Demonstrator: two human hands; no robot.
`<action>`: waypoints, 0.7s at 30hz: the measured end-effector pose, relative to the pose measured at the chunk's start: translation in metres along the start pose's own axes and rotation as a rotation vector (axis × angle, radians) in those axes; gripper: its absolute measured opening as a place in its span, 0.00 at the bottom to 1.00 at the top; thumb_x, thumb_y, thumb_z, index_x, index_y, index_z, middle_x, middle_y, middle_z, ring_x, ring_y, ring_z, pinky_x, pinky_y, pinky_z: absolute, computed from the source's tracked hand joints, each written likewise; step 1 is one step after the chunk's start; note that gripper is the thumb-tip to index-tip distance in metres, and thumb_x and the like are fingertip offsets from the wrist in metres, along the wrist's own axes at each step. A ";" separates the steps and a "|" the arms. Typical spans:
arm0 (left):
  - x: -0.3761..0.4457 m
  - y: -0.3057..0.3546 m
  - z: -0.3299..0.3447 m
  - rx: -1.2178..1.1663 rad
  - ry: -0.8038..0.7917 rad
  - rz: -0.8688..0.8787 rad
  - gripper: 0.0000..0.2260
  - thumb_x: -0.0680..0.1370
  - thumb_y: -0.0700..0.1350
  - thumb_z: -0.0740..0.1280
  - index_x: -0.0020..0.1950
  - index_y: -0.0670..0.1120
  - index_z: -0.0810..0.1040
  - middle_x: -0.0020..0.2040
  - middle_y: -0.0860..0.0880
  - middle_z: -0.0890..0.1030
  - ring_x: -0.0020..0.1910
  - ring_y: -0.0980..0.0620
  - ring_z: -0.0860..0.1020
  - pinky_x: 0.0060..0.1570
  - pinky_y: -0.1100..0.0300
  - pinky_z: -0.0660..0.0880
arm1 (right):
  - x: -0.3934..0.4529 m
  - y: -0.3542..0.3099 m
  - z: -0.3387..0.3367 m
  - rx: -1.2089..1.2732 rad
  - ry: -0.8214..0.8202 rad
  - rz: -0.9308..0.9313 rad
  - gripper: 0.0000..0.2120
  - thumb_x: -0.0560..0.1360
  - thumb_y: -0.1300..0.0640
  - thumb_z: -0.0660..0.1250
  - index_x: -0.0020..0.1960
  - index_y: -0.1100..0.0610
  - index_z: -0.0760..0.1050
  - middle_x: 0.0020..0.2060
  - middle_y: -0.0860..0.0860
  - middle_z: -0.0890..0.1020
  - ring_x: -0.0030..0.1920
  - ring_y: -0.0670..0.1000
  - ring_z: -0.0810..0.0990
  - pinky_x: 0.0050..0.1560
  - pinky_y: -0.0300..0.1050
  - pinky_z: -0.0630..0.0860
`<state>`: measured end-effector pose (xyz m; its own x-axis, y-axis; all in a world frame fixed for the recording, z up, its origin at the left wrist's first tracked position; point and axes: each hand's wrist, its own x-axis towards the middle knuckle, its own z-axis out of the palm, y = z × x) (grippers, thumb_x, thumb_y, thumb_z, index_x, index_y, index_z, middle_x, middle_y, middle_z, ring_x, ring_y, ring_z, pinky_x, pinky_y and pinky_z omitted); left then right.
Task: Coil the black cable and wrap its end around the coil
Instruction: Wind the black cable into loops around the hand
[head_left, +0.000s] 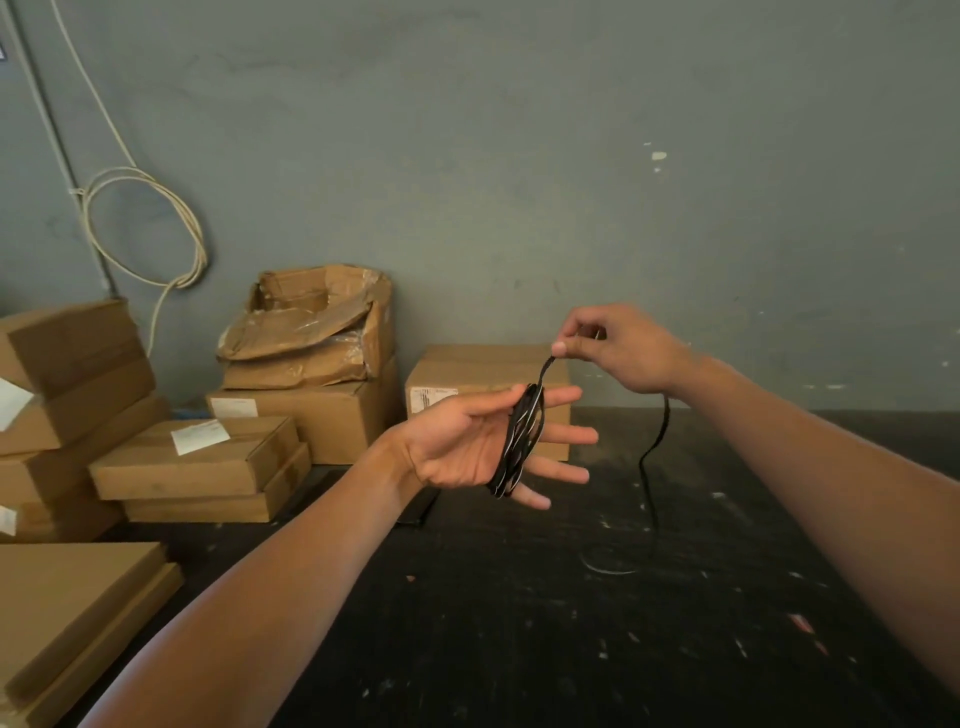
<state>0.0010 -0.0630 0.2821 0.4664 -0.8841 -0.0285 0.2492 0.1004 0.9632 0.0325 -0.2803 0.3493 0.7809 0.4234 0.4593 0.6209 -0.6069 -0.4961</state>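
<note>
Black cable lay looped in several turns around the straight, spread fingers of the left hand, which was held palm up with nothing pinched. From the top of those loops a short run of cable rose to the right hand, where thumb and forefinger were closed together on it. Past that pinch the cable dropped behind the right wrist, wavered downward, and ended in a loose curl on the dark, paint-flecked table below the pinch.

Just behind the wrapped fingers stood a closed cardboard box with a white printed label; its print was too small to read. Further off on the left hand's side, a torn, crumpled carton sat on a larger labelled box, and flat boxes lay stacked before it, the top one bearing a white slip with no legible writing. More cartons were piled at the far edge on that side, one with a white slip as well.

On the grey wall above those piles hung a coiled white cord beside a thin pipe. Nothing lay between the two hands except the taut cable itself.
</note>
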 end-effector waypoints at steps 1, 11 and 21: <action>0.000 0.003 0.002 -0.016 -0.027 0.023 0.23 0.83 0.55 0.53 0.78 0.53 0.63 0.75 0.42 0.69 0.73 0.33 0.66 0.67 0.31 0.61 | -0.004 0.007 0.008 0.134 -0.006 0.023 0.06 0.77 0.53 0.68 0.44 0.54 0.80 0.36 0.52 0.79 0.36 0.50 0.75 0.39 0.46 0.72; -0.003 0.034 -0.003 -0.166 -0.052 0.304 0.24 0.84 0.52 0.53 0.79 0.48 0.60 0.75 0.38 0.68 0.71 0.30 0.67 0.66 0.27 0.53 | -0.055 0.007 0.118 0.621 -0.155 0.225 0.14 0.84 0.51 0.54 0.52 0.55 0.77 0.34 0.51 0.73 0.36 0.49 0.71 0.41 0.46 0.73; -0.021 0.049 -0.037 -0.208 0.389 0.433 0.23 0.81 0.54 0.56 0.75 0.49 0.68 0.73 0.40 0.73 0.69 0.31 0.72 0.62 0.24 0.65 | -0.079 -0.031 0.132 0.547 -0.333 0.161 0.12 0.83 0.50 0.55 0.60 0.47 0.75 0.32 0.47 0.70 0.27 0.43 0.67 0.26 0.38 0.67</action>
<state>0.0346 -0.0224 0.3196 0.8277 -0.5161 0.2203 0.1099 0.5341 0.8383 -0.0394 -0.2061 0.2313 0.7917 0.5948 0.1391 0.3712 -0.2876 -0.8829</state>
